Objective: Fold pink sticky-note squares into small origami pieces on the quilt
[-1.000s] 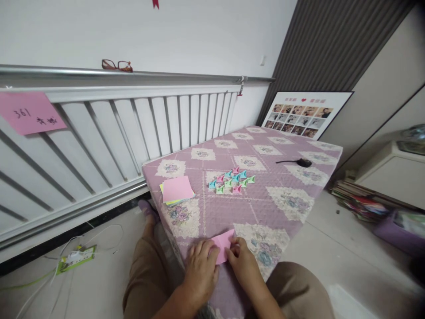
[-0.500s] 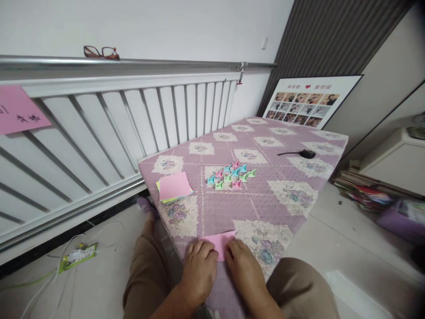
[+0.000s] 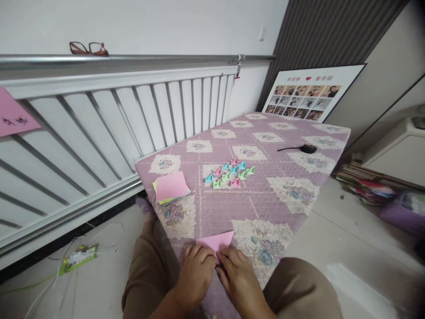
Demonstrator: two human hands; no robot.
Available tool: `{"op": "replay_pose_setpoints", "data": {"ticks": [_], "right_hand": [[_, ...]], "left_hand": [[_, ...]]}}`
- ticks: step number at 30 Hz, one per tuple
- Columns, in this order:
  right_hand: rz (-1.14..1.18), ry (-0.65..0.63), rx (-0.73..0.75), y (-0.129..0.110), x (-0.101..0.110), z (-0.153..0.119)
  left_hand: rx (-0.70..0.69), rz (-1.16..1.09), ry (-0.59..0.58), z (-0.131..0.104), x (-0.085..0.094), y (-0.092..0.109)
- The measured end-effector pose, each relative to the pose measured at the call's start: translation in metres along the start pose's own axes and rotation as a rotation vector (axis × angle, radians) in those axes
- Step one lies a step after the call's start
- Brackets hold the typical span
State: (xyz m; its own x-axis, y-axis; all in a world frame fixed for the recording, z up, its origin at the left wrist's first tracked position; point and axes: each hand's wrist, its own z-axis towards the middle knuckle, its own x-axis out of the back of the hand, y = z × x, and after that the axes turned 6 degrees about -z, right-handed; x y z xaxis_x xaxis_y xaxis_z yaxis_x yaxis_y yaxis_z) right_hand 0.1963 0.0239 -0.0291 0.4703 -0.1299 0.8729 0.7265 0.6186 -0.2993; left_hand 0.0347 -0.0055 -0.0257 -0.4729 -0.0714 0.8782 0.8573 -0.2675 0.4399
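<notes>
A pink sheet of paper (image 3: 216,240), folded, lies on the purple floral tablecloth (image 3: 222,212) at the near end of the table. On its left near edge rests my left hand (image 3: 198,271), fingers bent and pressed together on the paper. My right hand (image 3: 237,269) pinches the near right part, its fingertips almost touching those of my left. The hands cover the paper's near edge. Further off stand several small folded paper pieces (image 3: 226,176) in pink, blue and green, in rows. To their left is a stack of coloured paper (image 3: 171,186) with pink on top.
A black corded object (image 3: 308,148) lies at the table's far right. The white radiator (image 3: 159,110) runs along the left side, with glasses (image 3: 89,48) on the pipe above it. A photo board (image 3: 308,95) leans behind. A power strip (image 3: 79,258) sits on the floor.
My right hand has moved left and inward along the paper, closer to my left hand. The paper's near right part is now folded in or covered. The view has shifted slightly.
</notes>
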Motion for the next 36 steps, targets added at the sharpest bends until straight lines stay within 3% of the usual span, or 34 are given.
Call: {"op": "replay_pose_setpoints", "data": {"ticks": [6,13,18,36], "right_hand": [[-0.001,-0.022,-0.040,-0.002,0.002,0.002],[-0.026,-0.044,-0.114,-0.006,0.000,0.006],[-0.004,-0.028,-0.114,-0.004,-0.002,0.007],[-0.074,0.026,-0.187,-0.007,-0.007,0.021]], "left_hand": [[0.035,-0.100,-0.017,0.003,0.019,-0.018],[0.079,-0.211,-0.004,0.012,0.024,-0.034],[0.179,-0.212,-0.034,0.025,0.032,-0.039],[0.287,-0.030,-0.271,0.055,0.045,-0.041]]}}
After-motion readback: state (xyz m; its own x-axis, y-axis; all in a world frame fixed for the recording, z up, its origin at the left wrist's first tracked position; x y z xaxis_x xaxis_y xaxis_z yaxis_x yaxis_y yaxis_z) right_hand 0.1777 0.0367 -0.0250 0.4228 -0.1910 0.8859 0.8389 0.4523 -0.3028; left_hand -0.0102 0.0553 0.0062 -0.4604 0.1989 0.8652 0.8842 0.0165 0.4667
